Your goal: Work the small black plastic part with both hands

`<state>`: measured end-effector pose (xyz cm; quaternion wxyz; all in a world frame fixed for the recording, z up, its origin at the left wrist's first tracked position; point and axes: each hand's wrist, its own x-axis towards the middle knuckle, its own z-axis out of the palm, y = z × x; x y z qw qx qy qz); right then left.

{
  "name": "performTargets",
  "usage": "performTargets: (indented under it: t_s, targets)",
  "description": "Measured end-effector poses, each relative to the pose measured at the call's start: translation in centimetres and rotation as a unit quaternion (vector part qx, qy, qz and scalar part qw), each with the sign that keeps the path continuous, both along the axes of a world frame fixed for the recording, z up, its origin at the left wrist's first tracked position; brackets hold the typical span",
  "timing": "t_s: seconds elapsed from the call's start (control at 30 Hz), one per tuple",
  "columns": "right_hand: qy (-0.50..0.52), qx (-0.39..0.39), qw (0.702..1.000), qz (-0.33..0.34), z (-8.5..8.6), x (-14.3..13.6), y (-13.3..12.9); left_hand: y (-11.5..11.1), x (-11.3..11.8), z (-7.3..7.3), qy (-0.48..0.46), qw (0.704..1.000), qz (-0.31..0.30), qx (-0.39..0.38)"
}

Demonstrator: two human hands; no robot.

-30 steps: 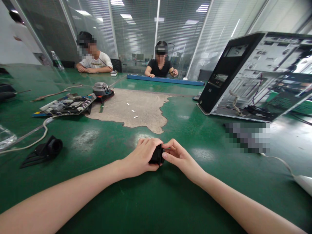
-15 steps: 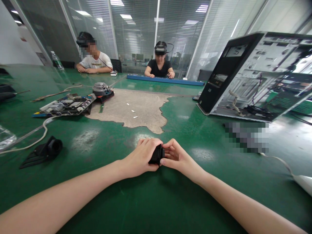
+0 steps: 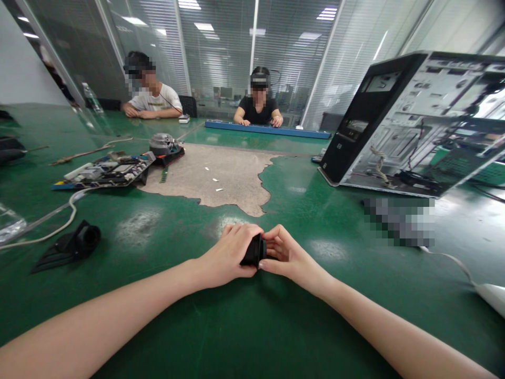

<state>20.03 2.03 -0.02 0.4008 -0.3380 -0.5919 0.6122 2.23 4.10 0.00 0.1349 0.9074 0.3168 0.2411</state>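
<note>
Over the near middle of the desk [image 3: 252, 331], the left hand [image 3: 231, 252] grips the black part [image 3: 250, 255] from the left, hiding its long axis; its rim faces right. The right hand [image 3: 291, 257] spans that rim with thumb and forefinger, whether gripping I cannot tell. Nothing stands between them. Well left lies a bracket [image 3: 71, 247]; farther, a board [image 3: 108, 171] left and a case [image 3: 351, 126] right; beyond, a blue bar [image 3: 268, 130] before a person [image 3: 258, 108].

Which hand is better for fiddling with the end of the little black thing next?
Probably the right hand: its thumb and fingertips are around the exposed end of the little black thing, while the left hand grips the other end.
</note>
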Motion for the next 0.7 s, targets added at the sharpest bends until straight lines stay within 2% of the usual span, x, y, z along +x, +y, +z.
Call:
performTargets:
  t_s: [0.33,0.57,0.7]
  targets:
    - [-0.020,-0.022,0.999,-0.045,0.77,-0.34,-0.18,-0.03,0.07,-0.01,-0.005,1.000,0.002,0.004]
    - [-0.008,0.000,1.000,-0.001,0.30,0.07,-0.13,0.05,-0.01,-0.05,-0.006,1.000,-0.001,0.004]
    - [0.007,-0.015,1.000,-0.013,0.58,-0.07,-0.31,0.10,0.04,-0.12,-0.010,1.000,0.001,0.007]
